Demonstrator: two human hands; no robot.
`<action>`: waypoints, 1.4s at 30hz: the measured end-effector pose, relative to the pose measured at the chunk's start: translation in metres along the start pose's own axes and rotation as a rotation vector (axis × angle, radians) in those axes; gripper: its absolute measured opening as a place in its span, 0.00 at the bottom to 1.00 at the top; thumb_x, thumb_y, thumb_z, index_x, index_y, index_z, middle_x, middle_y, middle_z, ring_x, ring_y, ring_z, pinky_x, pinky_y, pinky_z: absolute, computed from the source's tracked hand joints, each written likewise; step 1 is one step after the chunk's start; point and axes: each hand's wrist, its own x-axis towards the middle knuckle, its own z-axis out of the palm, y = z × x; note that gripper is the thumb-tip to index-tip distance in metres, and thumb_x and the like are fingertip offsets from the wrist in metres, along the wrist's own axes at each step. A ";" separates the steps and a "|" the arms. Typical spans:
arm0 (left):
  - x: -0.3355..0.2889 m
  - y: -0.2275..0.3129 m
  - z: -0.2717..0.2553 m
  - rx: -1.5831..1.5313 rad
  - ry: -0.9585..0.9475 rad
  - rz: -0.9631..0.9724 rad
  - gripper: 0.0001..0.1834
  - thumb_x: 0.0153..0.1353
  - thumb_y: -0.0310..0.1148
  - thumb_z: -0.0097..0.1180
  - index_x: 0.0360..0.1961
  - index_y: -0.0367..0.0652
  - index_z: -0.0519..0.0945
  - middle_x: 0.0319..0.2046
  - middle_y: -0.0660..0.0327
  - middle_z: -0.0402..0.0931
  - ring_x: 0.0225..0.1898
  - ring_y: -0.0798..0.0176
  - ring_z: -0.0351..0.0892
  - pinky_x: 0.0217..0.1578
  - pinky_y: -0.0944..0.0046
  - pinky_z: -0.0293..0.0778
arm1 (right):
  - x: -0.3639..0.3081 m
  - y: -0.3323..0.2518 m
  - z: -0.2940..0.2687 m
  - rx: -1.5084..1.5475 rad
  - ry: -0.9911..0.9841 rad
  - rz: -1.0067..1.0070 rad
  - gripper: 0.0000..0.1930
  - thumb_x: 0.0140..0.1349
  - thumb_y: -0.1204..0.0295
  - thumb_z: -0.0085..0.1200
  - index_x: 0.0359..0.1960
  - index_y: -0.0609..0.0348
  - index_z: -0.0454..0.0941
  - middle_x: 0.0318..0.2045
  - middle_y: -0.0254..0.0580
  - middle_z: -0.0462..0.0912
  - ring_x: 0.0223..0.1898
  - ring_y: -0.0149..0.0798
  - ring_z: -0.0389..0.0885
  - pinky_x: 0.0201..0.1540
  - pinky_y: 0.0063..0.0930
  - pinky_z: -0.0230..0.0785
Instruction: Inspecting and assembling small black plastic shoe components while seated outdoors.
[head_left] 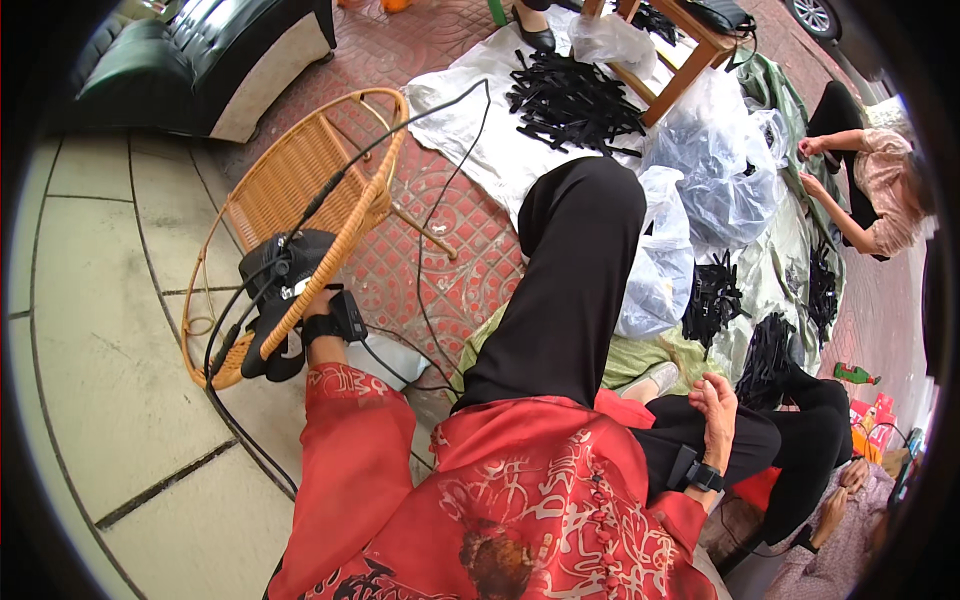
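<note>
My left hand [319, 302], with a black device strapped at its wrist, reaches to a rattan chair [330, 165] on my left. It meets a black pouch-like thing [285, 262] with cables, beside the chair's curved rim. The rim and the black thing hide most of its fingers, so its grip does not show. Over my black-trousered thigh, my right hand [713, 408] is raised with its fingers curled in and nothing visible between them. It wears a black wrist device [704, 476]. Nearest to it are the trousers and, farther off, a bundle of black strips [768, 350].
Black strips [570, 100] lie heaped on a white sheet [460, 120] ahead. Filled clear plastic bags [715, 165] stand beside a wooden stool [690, 60]. Two people sit at the right. A dark sofa [150, 70] is at far left; a black cable [425, 260] loops across the floor.
</note>
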 end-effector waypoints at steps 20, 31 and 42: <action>-0.125 -0.121 0.043 1.158 -0.832 0.032 0.24 0.52 0.51 0.44 0.41 0.43 0.73 0.38 0.57 0.73 0.41 0.60 0.70 0.43 0.62 0.64 | -0.184 0.120 -0.126 0.579 0.471 -0.167 0.15 0.55 0.64 0.49 0.39 0.62 0.69 0.31 0.39 0.75 0.27 0.31 0.76 0.30 0.23 0.69; -0.274 -0.105 0.224 0.623 -0.885 -0.099 0.10 0.55 0.38 0.48 0.24 0.44 0.70 0.18 0.66 0.68 0.16 0.70 0.67 0.13 0.74 0.61 | -0.152 0.301 0.007 0.830 0.367 0.485 0.14 0.56 0.68 0.41 0.42 0.61 0.68 0.39 0.44 0.71 0.40 0.38 0.69 0.45 0.28 0.63; -0.160 -0.113 0.157 0.145 -0.233 -0.357 0.13 0.54 0.39 0.48 0.18 0.46 0.66 0.16 0.61 0.68 0.16 0.66 0.65 0.12 0.68 0.58 | -0.067 0.247 -0.029 0.242 0.220 0.362 0.13 0.56 0.69 0.40 0.40 0.61 0.69 0.34 0.40 0.72 0.34 0.34 0.70 0.39 0.25 0.65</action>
